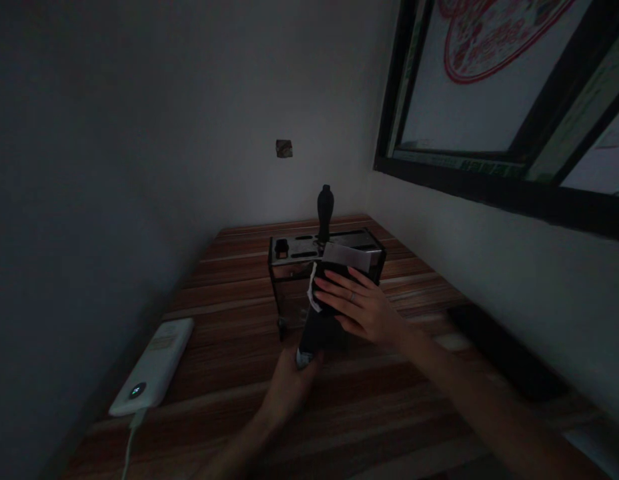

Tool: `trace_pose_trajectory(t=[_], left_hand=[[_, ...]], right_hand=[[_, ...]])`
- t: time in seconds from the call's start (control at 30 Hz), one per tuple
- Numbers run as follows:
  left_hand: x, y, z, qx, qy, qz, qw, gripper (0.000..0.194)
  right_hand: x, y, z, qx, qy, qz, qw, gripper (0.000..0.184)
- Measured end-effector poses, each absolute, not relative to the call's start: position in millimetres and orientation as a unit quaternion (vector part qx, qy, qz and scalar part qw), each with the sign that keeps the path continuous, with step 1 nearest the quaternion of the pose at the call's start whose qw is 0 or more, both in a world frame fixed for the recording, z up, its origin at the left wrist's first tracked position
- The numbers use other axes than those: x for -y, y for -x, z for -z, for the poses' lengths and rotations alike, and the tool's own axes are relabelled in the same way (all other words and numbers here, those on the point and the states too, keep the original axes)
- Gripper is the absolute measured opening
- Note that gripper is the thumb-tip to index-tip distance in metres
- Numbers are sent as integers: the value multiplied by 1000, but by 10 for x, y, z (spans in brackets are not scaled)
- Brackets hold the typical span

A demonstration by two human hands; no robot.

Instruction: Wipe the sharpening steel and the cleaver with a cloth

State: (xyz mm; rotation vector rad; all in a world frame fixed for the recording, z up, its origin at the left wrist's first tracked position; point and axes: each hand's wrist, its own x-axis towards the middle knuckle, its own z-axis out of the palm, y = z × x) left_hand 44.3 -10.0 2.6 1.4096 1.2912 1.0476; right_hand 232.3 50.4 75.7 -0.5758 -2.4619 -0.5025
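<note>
My left hand [292, 383] is closed around the near end of a broad-bladed kitchen knife, its grip mostly hidden. The knife's wide blade [345, 255] points away from me, with its far part shining pale. Over the middle of the blade lies a dark cloth [334, 303] with a white edge. My right hand [362, 307], a ring on one finger, presses the cloth against the blade with its fingers laid across. Just behind stands a metal knife rack [294, 249] with slots in its top. A black-handled tool [325, 208] stands upright in it, its lower part hidden.
On the wood-grain table [229, 347], a white power bank [157, 363] with a lit display and cable lies at the left. A flat dark object [504, 350] lies along the right wall. Walls bound the table at the back and right, below a dark-framed window [469, 167].
</note>
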Motion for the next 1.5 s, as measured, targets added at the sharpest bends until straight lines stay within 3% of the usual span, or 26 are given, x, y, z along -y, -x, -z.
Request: trace_pose_trajectory(t=[0.27,0.53,0.93,1.23,1.5], left_hand=[[118,-458,-65,-551,-542,-431,466,23],[124,-452,-84,-544,-559,-416,468,22],[93,-443,-13,-521,-586,-425,452,22],[106,-411,-51,-479,-595,-429,482,21],[121,-411,-95,-482,-602,-437,462,26]], right_hand=[[-677,-2325,-1007,889,280,173,317,50],[-674,-2309,-1000,883,286,176,328,47],[-414,-2256,-605,908,240,186,289,43],[-13,-2094,-164,934,190,125,276,41],[21,-2072,-101,934,186,107,285,41]])
